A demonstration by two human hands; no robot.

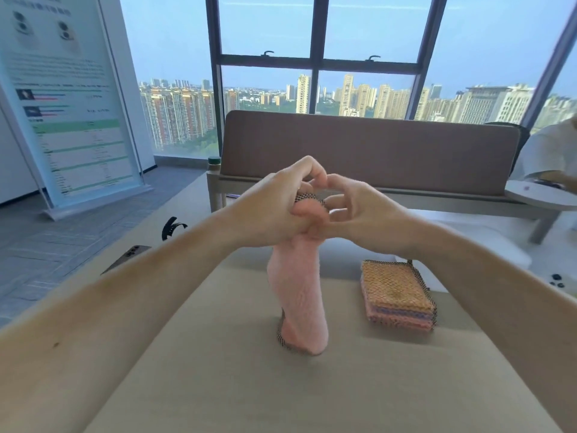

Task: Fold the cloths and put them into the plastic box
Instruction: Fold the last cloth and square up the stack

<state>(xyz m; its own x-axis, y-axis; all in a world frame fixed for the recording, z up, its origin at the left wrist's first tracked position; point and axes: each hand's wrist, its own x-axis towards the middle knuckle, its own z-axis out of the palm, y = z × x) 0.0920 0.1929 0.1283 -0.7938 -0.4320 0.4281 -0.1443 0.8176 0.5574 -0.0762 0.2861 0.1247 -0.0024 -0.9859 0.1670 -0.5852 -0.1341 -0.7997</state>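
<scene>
Hands — left, right — pinch pink cloth; folded stack beside.

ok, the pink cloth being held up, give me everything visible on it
The pink cloth looks like soft fuzzy fabric, with dark checkered mesh showing at its top and bottom edges. It hangs upright as a narrow, bunched strip. The left hand grips its top end and the right hand pinches it there too. Its lower end reaches the beige table, apparently touching. It is left of the stack of folded cloths, apart from it.
</scene>
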